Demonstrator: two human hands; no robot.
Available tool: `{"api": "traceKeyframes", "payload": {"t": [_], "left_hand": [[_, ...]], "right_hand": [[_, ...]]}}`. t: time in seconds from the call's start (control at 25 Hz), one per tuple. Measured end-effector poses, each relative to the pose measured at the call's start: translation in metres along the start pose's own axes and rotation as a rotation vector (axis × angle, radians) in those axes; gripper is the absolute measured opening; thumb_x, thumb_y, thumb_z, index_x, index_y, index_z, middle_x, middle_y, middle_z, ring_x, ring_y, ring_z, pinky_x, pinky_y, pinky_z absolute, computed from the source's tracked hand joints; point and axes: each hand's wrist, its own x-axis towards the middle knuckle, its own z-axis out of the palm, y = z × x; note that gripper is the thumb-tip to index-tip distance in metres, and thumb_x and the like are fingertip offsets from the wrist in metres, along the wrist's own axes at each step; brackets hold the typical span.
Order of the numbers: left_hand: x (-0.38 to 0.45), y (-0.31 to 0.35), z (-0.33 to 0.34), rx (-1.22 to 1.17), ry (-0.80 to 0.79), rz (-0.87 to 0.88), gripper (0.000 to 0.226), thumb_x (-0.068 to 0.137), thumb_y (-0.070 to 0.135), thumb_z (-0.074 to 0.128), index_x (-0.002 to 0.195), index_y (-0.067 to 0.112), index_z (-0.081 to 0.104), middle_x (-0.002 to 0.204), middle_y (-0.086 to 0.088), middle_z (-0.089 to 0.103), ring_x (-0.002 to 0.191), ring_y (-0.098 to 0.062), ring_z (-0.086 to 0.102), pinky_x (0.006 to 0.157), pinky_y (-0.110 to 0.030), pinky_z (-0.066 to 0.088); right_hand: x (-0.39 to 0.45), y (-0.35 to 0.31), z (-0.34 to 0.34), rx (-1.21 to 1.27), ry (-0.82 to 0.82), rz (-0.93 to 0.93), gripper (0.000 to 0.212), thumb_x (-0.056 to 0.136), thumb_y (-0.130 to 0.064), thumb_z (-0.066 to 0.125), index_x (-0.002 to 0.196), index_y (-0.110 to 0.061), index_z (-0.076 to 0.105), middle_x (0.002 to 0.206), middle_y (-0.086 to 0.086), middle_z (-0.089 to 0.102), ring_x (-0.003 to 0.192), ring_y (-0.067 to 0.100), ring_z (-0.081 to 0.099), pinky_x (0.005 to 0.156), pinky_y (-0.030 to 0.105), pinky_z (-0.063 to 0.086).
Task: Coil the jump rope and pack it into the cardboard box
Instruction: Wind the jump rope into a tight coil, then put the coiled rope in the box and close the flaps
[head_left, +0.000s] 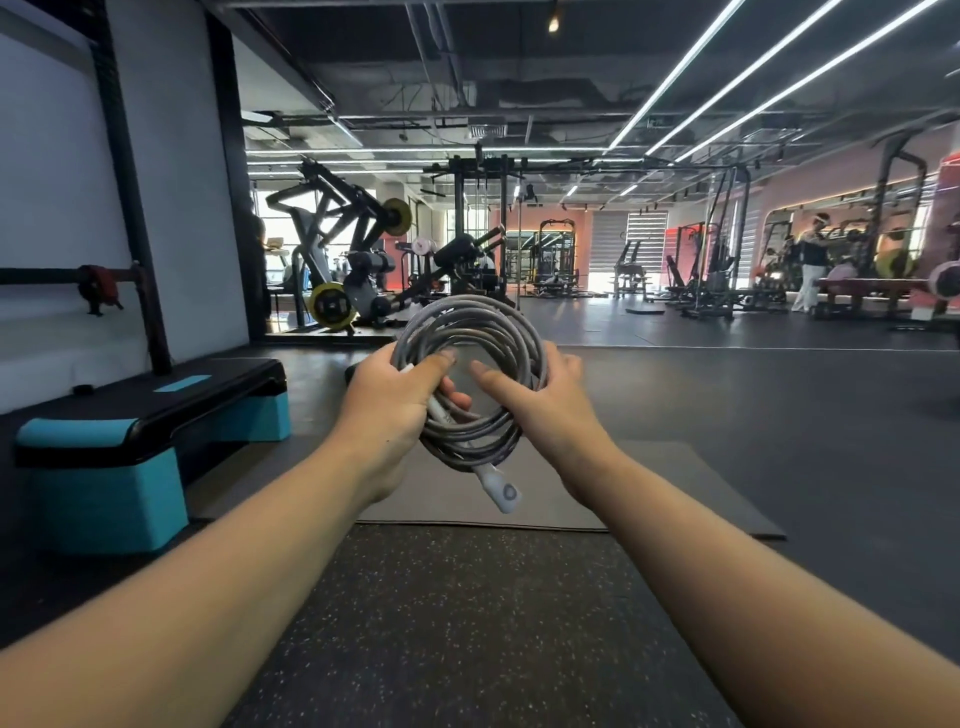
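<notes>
The grey jump rope (470, 322) is wound into a round coil of several loops, held up in front of me at chest height. My left hand (387, 397) grips the coil's left side together with a white handle. A second white handle (500, 488) with a grey end sticks down out of the bottom of the coil. My right hand (545, 410) cups the coil's right side from behind, with the thumb stretched across the opening. No cardboard box is in view.
A grey mat (649, 493) lies on the dark rubber floor below my hands. A black and teal step platform (150, 415) stands at the left. Weight machines and racks (353, 260) fill the room behind, and a person (813, 260) stands far right.
</notes>
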Motion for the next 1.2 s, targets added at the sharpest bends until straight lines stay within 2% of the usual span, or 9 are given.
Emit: {"api": "traceKeyframes", "payload": {"t": [0.08,0.24,0.32,0.4,0.48,0.68,0.84,1.0,1.2], "left_hand": [[-0.001,-0.002,-0.006,-0.022,0.018,0.003,0.008,0.095,0.018,0.065,0.089,0.013,0.064,0.064,-0.001,0.060,0.058,-0.015,0.068,0.071,-0.044,0.060],[0.003,0.018,-0.033,0.040,0.177,0.103,0.023,0.083,0.041,0.077,0.092,0.021,0.071,0.075,0.001,0.074,0.069,-0.018,0.073,0.078,-0.052,0.062],[0.008,0.041,-0.062,0.092,0.327,0.131,0.026,0.079,0.042,0.079,0.095,0.022,0.072,0.081,0.001,0.076,0.071,-0.018,0.073,0.076,-0.052,0.062],[0.009,0.068,-0.100,0.135,0.477,0.118,0.026,0.079,0.038,0.078,0.097,0.021,0.070,0.083,0.000,0.074,0.072,-0.018,0.070,0.075,-0.052,0.061],[0.004,0.101,-0.145,0.148,0.594,0.070,0.025,0.079,0.033,0.079,0.098,0.020,0.070,0.088,-0.002,0.074,0.079,-0.016,0.069,0.080,-0.050,0.060],[-0.042,0.186,-0.260,0.249,0.823,-0.104,0.025,0.084,0.025,0.078,0.106,0.015,0.071,0.098,0.000,0.075,0.090,-0.010,0.070,0.085,-0.035,0.059],[-0.099,0.216,-0.331,0.306,0.998,-0.364,0.028,0.085,0.012,0.074,0.113,0.015,0.068,0.101,0.001,0.074,0.091,-0.009,0.069,0.081,-0.023,0.056],[-0.152,0.189,-0.384,0.321,1.159,-0.678,0.028,0.080,0.001,0.066,0.103,0.018,0.068,0.092,-0.001,0.071,0.071,-0.012,0.064,0.054,-0.018,0.051],[-0.207,0.099,-0.439,0.262,1.245,-0.933,0.034,0.081,0.003,0.065,0.109,0.021,0.066,0.098,0.002,0.071,0.090,-0.020,0.066,0.065,-0.026,0.042]], "right_hand": [[0.001,0.003,0.006,0.118,-0.035,0.057,0.046,0.078,-0.053,0.078,0.115,-0.029,0.063,0.119,0.004,0.068,0.107,0.019,0.069,0.101,0.047,0.055],[0.007,-0.025,0.034,0.201,-0.083,0.000,0.029,0.091,-0.045,0.073,0.110,-0.022,0.072,0.098,-0.004,0.079,0.092,0.013,0.076,0.083,0.034,0.061],[0.013,-0.055,0.067,0.258,-0.116,0.014,0.019,0.095,-0.038,0.071,0.104,-0.021,0.072,0.095,-0.005,0.079,0.092,0.014,0.075,0.085,0.035,0.061],[0.014,-0.093,0.108,0.282,-0.173,0.079,0.009,0.098,-0.032,0.068,0.096,-0.024,0.069,0.080,-0.014,0.073,0.081,0.007,0.069,0.078,0.033,0.056],[0.012,-0.134,0.150,0.287,-0.263,0.167,0.011,0.099,-0.028,0.066,0.088,-0.028,0.065,0.066,-0.019,0.066,0.070,0.003,0.060,0.072,0.028,0.048],[-0.020,-0.232,0.252,0.428,-0.540,0.476,0.011,0.095,-0.012,0.068,0.097,-0.022,0.071,0.076,-0.014,0.067,0.077,0.004,0.062,0.076,0.027,0.050],[-0.067,-0.267,0.323,0.452,-0.769,0.722,0.020,0.092,-0.003,0.067,0.088,-0.022,0.068,0.071,-0.002,0.060,0.066,0.012,0.059,0.064,0.030,0.051],[-0.116,-0.249,0.382,0.224,-0.973,0.766,0.021,0.085,0.002,0.067,0.085,-0.019,0.068,0.077,0.006,0.060,0.079,0.024,0.057,0.073,0.039,0.047],[-0.166,-0.176,0.464,-0.083,-1.150,0.742,0.024,0.079,0.003,0.067,0.086,-0.020,0.068,0.078,0.000,0.063,0.076,0.020,0.058,0.074,0.039,0.047]]}}
